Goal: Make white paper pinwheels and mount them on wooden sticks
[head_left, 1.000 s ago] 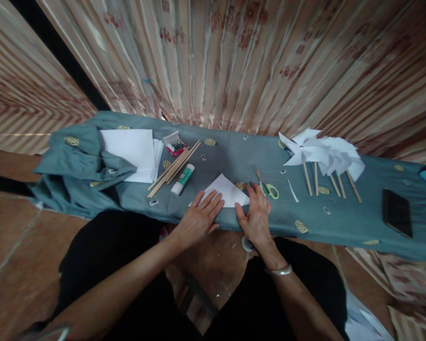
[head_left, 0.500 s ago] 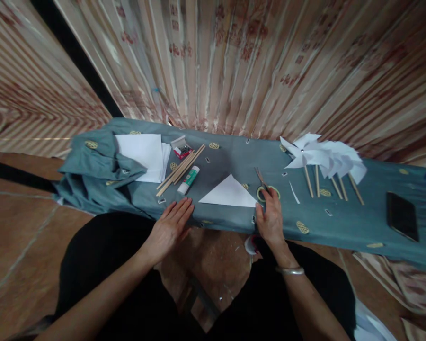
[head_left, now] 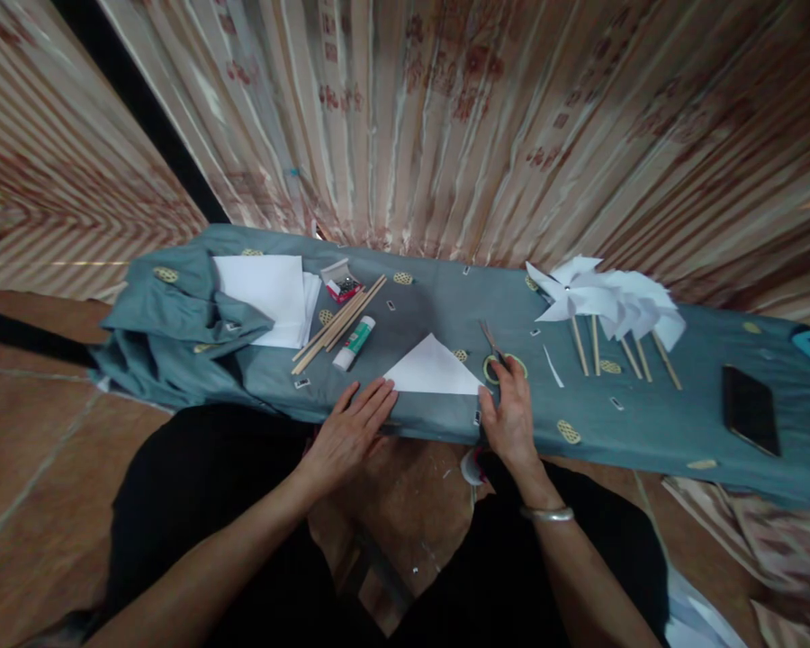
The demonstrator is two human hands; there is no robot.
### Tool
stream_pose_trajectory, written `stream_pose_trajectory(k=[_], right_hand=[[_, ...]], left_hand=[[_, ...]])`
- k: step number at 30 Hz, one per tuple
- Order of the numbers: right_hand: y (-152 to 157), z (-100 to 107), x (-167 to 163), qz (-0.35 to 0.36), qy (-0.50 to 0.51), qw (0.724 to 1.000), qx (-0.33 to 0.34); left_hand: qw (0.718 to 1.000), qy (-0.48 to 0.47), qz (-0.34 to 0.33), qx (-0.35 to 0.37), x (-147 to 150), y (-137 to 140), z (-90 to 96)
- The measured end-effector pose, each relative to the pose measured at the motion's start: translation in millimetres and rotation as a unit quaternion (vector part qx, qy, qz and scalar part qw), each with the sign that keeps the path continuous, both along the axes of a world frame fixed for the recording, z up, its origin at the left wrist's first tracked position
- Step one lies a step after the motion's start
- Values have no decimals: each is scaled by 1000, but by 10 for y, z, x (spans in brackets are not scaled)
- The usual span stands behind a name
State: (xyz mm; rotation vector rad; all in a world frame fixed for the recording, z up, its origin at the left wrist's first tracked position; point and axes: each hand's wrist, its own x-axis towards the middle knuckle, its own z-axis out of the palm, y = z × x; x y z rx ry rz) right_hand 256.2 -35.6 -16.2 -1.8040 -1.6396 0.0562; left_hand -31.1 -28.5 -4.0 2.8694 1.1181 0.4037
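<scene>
A white sheet of paper folded into a triangle lies flat near the front edge of the cloth-covered bench. My left hand rests at its left corner, fingers extended and flat. At the opposite corner is the thumb of my right hand, spread from its other fingers. Those fingers lie over the handles of a pair of scissors, whose blades point away from me and are slightly apart. The handles are partly hidden under the fingers. A thin white paper strip lies to the right of the scissors.
To the left are a glue stick, several wooden sticks, a small red box of pins and stacked white paper. Several paper pinwheels and a dark phone lie to the right. A curtain hangs behind.
My left hand has slid right, onto the triangle's left corner. My right hand stays by the scissors and the right corner. The view has shifted slightly.
</scene>
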Motion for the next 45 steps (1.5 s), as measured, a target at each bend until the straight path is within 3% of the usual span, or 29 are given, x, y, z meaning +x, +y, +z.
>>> stream_pose_trajectory(k=[6, 10, 16, 19, 22, 25, 27, 29, 31, 33, 34, 36, 37, 39, 45], right_hand=[[-22, 86, 149, -33, -5, 999, 3], [88, 210, 34, 7, 5, 1000, 21], [383, 304, -176, 95, 36, 993, -54], [446, 337, -188, 102, 98, 989, -51], [427, 433, -162, 90, 178, 980, -17], [361, 566, -125, 64, 222, 973, 22], [312, 633, -110, 57, 236, 969, 34], [267, 670, -108, 62, 253, 965, 35], [228, 685, -115, 76, 277, 957, 33], [196, 692, -123, 94, 302, 948, 32], [183, 696, -124, 103, 311, 944, 32], [162, 709, -121, 119, 320, 939, 33], [155, 717, -118, 126, 320, 938, 33], [146, 734, -113, 134, 312, 940, 27], [151, 764, -82, 146, 266, 953, 9]], left_hand=[[1000, 17, 12, 10, -74, -23, -14], [1000, 9, 10, 15, -82, -37, -21], [1000, 9, 9, 8, -78, -47, -37], [1000, 5, 7, 1, -82, -40, -38], [999, -39, 11, -13, -101, -32, -22], [985, -157, 34, -66, -111, -27, 47], [948, -269, 69, -159, -79, -15, 131], [862, -398, 123, -290, -1, 21, 238], [707, -543, 182, -415, 106, 92, 353], [546, -627, 217, -512, 211, 201, 458], [483, -650, 231, -539, 252, 264, 501], [397, -659, 236, -593, 307, 392, 561], [378, -654, 225, -616, 323, 451, 576], [376, -631, 204, -648, 343, 551, 578], [434, -581, 217, -653, 442, 734, 471]])
